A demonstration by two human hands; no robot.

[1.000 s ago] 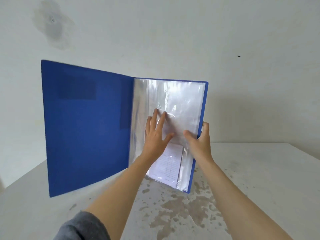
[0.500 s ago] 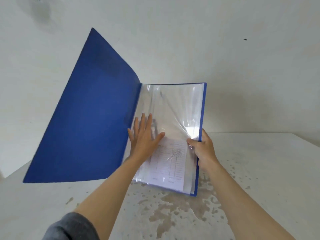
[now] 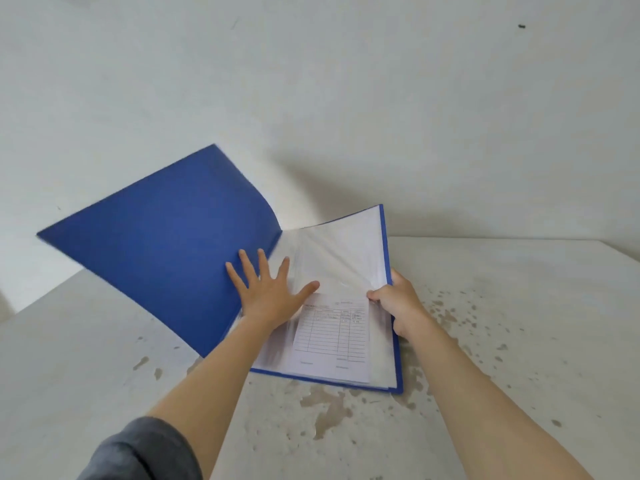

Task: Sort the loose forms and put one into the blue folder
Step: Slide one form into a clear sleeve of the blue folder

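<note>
Head camera view: a person holds an open blue folder (image 3: 162, 244) over a stained white table (image 3: 502, 341).

The left hand (image 3: 268, 296) lies flat with fingers spread wide across the spine and the clear plastic sleeves (image 3: 332, 258). The right hand (image 3: 398, 303) pinches the folder's right edge, thumb on top. A printed form (image 3: 332, 337) sits low on the sleeve page, inside the folder; whether it is fully in a pocket cannot be told. The folder tilts, its near edge on the table. Risk, as I judge it: the unsupported front cover could swing, or the form could slide out.
</note>
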